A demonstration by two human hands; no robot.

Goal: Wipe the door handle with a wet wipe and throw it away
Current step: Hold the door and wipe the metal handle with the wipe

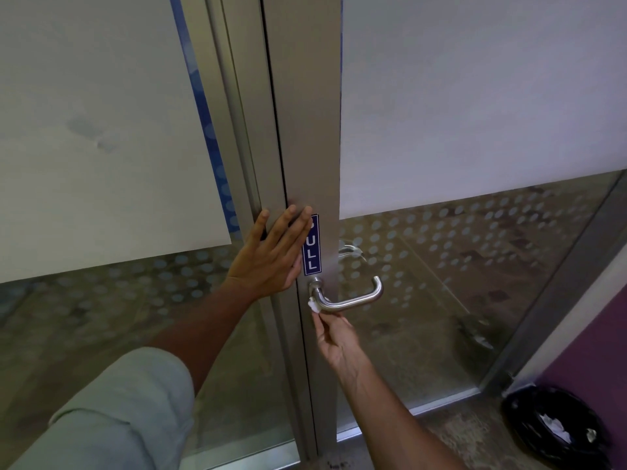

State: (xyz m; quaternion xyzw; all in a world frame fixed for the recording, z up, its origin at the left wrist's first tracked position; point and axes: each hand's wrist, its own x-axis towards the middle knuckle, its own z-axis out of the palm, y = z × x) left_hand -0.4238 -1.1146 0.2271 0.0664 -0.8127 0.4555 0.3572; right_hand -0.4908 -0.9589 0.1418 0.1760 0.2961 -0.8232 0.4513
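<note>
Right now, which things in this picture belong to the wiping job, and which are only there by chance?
Belong to the job:
- door handle
- wet wipe, pinched in the right hand against the handle
- left hand, flat on the door frame
- black bin on the floor, for throwing the wipe away

Only there:
- blue PULL sign
- frosted dotted glass
- purple wall

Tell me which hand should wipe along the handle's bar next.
Right. The right hand already presses the wet wipe against the door handle; the left hand lies flat on the door frame.
</note>
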